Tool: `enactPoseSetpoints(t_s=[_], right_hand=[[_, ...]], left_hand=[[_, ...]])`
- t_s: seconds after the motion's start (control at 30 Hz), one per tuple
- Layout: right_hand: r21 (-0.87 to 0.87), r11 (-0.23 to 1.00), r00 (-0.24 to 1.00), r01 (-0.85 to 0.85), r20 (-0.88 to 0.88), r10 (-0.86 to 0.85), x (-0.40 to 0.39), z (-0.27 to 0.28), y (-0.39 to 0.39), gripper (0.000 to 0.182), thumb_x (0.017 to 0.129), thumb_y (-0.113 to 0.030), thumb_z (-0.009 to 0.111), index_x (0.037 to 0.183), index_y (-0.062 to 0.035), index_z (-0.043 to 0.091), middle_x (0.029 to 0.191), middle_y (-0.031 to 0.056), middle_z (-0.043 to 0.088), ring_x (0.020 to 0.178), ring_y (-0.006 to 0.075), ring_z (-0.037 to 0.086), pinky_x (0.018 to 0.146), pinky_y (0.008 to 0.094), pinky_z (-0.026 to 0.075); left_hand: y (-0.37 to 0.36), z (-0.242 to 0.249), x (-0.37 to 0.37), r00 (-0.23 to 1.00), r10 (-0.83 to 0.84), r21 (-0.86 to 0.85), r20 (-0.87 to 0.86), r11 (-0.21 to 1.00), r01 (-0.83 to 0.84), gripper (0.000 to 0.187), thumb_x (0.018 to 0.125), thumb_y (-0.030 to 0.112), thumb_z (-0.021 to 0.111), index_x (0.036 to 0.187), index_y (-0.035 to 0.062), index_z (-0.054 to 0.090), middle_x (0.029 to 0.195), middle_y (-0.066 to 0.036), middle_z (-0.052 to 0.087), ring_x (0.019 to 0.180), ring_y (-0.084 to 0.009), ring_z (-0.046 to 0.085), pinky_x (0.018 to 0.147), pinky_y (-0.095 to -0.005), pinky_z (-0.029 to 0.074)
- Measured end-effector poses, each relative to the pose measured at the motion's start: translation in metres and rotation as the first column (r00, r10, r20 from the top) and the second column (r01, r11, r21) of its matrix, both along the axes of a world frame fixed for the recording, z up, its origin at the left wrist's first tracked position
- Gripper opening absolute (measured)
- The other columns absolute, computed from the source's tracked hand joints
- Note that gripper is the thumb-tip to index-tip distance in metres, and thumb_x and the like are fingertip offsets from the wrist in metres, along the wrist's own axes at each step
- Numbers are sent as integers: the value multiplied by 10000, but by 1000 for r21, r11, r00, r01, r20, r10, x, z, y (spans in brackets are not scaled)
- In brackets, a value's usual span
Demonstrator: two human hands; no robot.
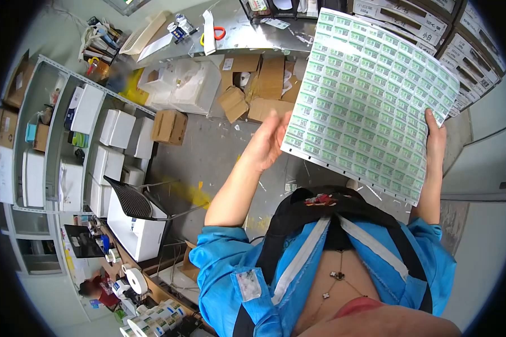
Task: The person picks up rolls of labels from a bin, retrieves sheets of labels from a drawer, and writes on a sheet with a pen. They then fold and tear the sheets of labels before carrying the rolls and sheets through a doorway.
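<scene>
Head camera, and the right grip (436, 137) has it: thumb laid over the front of the label sheet (371, 106), fingers going behind, clamped on the right edge! Across from it, the left grip (269, 140) is up against the left edge, fingers tucked behind the paper; whether it pinches or merely props, I can't tell from here. The label sheet is up in the air ahead of the blue jacket (219, 253), tilted and slightly bowed, row after row of green print with little square codes. Outward now: the grey floor (199, 151) spreads below. Past the paper runs the desk (250, 39), red-handled scissors (224, 33) beside a white strip (209, 31). Below that, opened cardboard boxes (269, 78) next to a white foam box (197, 84). Further left, a brown carton (170, 127) by the shelves (53, 73), then a black chair (130, 197). Over on the right, stacked boxes (466, 64) with writing on white fronts. Low on the left, another person (105, 291) in dark red, near white rolls (136, 279).
</scene>
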State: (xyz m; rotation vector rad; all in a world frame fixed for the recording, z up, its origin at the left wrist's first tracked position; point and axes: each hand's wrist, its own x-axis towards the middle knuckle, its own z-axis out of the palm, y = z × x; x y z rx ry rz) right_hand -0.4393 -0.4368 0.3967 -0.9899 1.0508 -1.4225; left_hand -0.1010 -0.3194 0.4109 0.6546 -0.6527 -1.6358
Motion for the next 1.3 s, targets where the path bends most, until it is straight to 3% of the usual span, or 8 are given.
enactPoseSetpoints(t_s=[0.07, 0.1, 0.2, 0.4, 0.63, 0.83, 0.93, 1.3], right_hand=[[-2, 1000, 1000, 0, 7, 0, 4, 6, 5, 311, 825, -187, 577, 1049, 24, 529, 961, 94, 595, 792, 135, 579, 680, 238, 457], [-12, 1000, 1000, 13, 15, -13, 6, 9, 7, 308, 826, -185, 577, 1046, 24, 529, 962, 95, 595, 794, 135, 580, 681, 238, 457], [-35, 999, 1000, 21, 2, -21, 2, 11, 8, 300, 826, -177, 575, 1044, 24, 524, 963, 97, 593, 799, 139, 582, 682, 236, 459], [-77, 993, 996, 91, 14, -91, -1, 11, 9, 323, 833, -176, 566, 1076, 27, 500, 978, 109, 582, 809, 140, 575, 698, 241, 458], [-66, 993, 995, 100, 32, -98, -1, 12, 12, 328, 832, -179, 566, 1075, 30, 498, 976, 110, 581, 804, 138, 574, 692, 239, 458], [-78, 996, 998, 50, 37, -47, -5, 14, 12, 327, 831, -180, 566, 1068, 34, 495, 970, 115, 582, 796, 142, 578, 685, 237, 461], [-83, 996, 999, 40, 30, -38, -3, 15, 14, 336, 829, -187, 569, 1072, 31, 491, 969, 116, 581, 793, 143, 578, 686, 237, 462], [-99, 994, 997, 49, 61, -43, 1, 5, 15, 316, 831, -181, 565, 1064, 23, 502, 977, 107, 577, 808, 141, 570, 705, 246, 456]], left_hand=[[5, -4, 7, 977, -69, 27, 200, 998, 65, 541, 889, 430, 381, 1149, -37, 464, 1024, -88, 590, 872, -117, 585, 744, -231, 462], [6, -7, 11, 987, -77, 45, 141, 996, 71, 452, 877, 348, 446, 1092, -45, 512, 951, -68, 611, 821, -88, 579, 718, -222, 462], [9, -3, 16, 934, -120, 30, 336, 993, 117, 414, 855, 303, 484, 1059, -53, 532, 903, -68, 616, 783, -78, 574, 684, -205, 454], [14, 8, 8, 908, -135, 92, 398, 990, 107, 325, 804, 145, 559, 1036, -82, 544, 931, -115, 615, 812, -144, 587, 759, -257, 445], [15, 8, 0, 851, -38, -1, 523, 999, 45, 244, 812, 107, 533, 965, -74, 590, 895, -93, 627, 793, -112, 572, 715, -241, 440], [19, 23, -3, 844, 19, -210, 536, 971, 111, 272, 843, 81, 501, 1080, -47, 532, 919, -56, 616, 809, -76, 550, 719, -223, 435], [13, 30, -8, 898, 65, -193, 436, 981, 23, 265, 841, 86, 508, 1070, -44, 534, 915, -55, 614, 813, -72, 550, 718, -222, 439], [9, 14, -2, 733, 146, -249, 664, 968, 33, 185, 838, 108, 525, 942, -27, 597, 777, -17, 619, 674, -49, 530, 608, -208, 430]])
